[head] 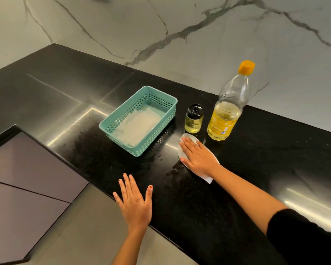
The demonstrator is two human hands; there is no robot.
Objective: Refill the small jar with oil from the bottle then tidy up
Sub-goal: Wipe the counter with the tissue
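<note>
Jar (193, 121), capped and part-filled with oil, is standing just beyond the fingertips of the right hand (198, 157), which is lying flat and open, fingers straight, pressing a white tissue (191, 137) onto the black counter (256, 142). Judging by that, the pouring is over and the wiping is under way. To do it well, the palm should be keeping even pressure and sweeping toward the body, away from the jar and the capped bottle (225, 119) just beside it, so neither is getting nudged. The left hand (135, 203) is spread open over the counter's near edge, holding nothing. The teal basket (139, 91), lined with paper, is sitting to the jar's left.
</note>
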